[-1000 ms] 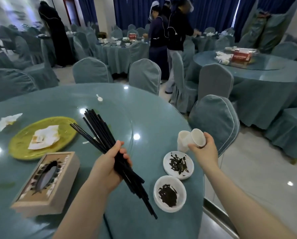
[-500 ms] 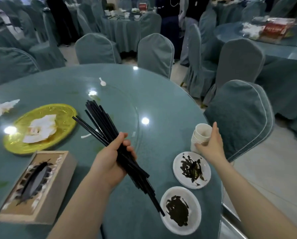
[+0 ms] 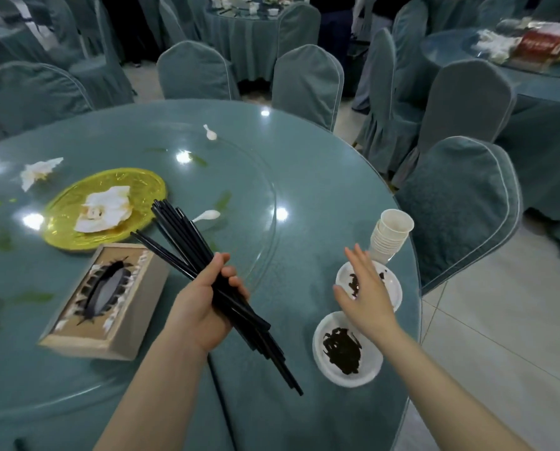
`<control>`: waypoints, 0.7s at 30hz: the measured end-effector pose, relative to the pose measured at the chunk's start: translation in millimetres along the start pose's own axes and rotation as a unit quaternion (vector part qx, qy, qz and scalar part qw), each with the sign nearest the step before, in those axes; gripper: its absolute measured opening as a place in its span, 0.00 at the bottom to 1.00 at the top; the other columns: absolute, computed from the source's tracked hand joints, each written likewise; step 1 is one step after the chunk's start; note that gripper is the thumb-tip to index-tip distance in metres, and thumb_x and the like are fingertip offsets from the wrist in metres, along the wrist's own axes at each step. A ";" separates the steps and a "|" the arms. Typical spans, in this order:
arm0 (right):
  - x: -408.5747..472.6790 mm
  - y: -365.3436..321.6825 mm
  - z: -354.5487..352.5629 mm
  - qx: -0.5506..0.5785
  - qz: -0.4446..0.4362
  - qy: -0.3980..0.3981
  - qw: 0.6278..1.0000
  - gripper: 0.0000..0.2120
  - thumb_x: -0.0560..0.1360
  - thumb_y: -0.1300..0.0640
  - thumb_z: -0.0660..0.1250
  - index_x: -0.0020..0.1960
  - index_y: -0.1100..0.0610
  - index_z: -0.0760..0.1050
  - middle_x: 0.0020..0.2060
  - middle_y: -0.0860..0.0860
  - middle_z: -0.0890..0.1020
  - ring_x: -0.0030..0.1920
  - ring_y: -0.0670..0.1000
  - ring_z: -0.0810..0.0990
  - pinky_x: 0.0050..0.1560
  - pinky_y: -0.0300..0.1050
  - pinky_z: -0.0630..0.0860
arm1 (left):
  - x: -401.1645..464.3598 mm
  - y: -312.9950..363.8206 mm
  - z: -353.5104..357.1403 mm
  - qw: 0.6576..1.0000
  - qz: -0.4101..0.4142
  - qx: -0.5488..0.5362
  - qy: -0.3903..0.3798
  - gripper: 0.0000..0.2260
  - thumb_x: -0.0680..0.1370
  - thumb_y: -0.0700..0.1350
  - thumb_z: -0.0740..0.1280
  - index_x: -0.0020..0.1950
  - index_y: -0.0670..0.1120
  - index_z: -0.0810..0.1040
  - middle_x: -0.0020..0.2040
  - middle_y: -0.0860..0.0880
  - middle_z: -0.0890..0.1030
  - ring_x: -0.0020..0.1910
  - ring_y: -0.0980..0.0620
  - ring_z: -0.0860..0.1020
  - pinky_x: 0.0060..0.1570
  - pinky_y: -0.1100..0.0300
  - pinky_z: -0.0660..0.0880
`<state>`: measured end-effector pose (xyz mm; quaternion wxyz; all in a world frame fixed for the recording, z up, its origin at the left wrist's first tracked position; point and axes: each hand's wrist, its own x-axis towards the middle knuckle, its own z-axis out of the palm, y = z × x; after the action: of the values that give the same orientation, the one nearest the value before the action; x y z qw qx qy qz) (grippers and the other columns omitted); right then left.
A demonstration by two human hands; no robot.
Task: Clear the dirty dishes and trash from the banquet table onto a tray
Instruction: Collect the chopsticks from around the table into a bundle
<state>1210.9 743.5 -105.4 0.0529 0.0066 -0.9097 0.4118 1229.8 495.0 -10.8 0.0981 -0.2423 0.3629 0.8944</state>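
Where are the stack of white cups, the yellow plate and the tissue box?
stack of white cups (image 3: 390, 236), head view, side of the stack.
yellow plate (image 3: 77, 237), head view, bare near rim.
tissue box (image 3: 77, 333), head view, top face.

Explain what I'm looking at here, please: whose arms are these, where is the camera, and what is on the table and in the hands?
There is no machine: a person wears one wide-angle camera on the head, looking down at their own arms. The left hand grips a bundle of black chopsticks. The right hand is open and holds nothing, hovering over the farther of two white dishes with dark tea leaves, the nearer one below it. Beside them stands a stack of white cups. Also on the round table: a yellow plate with a crumpled napkin, a tissue box and two white spoons.
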 end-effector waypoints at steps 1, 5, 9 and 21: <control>-10.7 -5.9 5.6 -0.003 -0.004 -0.010 1.000 0.31 0.75 0.59 0.68 0.75 0.51 0.61 0.75 0.46 0.57 0.76 0.46 0.52 0.74 0.42 0.50 | -7.6 1.3 -8.4 1.000 0.005 -0.002 0.006 0.06 0.79 0.48 0.63 0.45 0.47 0.74 0.28 0.54 0.72 0.24 0.57 0.72 0.28 0.63 0.75; -64.7 -31.6 34.6 -0.011 -0.011 -0.002 1.000 0.21 0.72 0.62 0.70 0.64 0.56 0.74 0.60 0.49 0.76 0.62 0.48 0.72 0.63 0.35 0.62 | -43.1 9.7 -46.2 0.999 0.025 -0.022 0.028 0.07 0.80 0.47 0.61 0.44 0.47 0.73 0.27 0.54 0.71 0.24 0.58 0.71 0.28 0.66 0.74; -123.4 -52.4 79.9 0.002 0.032 -0.073 0.997 0.10 0.70 0.61 0.72 0.51 0.54 0.78 0.35 0.43 0.77 0.36 0.42 0.75 0.43 0.36 0.69 | -84.5 23.5 -98.0 0.998 0.046 -0.022 0.047 0.07 0.80 0.47 0.60 0.44 0.48 0.73 0.28 0.54 0.70 0.24 0.58 0.71 0.30 0.65 0.73; -211.5 -92.4 167.6 -0.187 0.183 -0.173 0.950 0.09 0.77 0.54 0.63 0.50 0.59 0.77 0.51 0.57 0.82 0.54 0.58 0.79 0.51 0.46 0.74 | -200.6 73.3 -236.2 0.980 0.118 -0.113 0.114 0.07 0.80 0.48 0.61 0.43 0.48 0.72 0.28 0.55 0.70 0.25 0.59 0.70 0.30 0.67 0.72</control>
<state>1411.1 550.1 -167.6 -0.1813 -0.0983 -0.9512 0.2294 1462.7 277.9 -11.7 -0.0786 -0.3074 0.2945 0.9014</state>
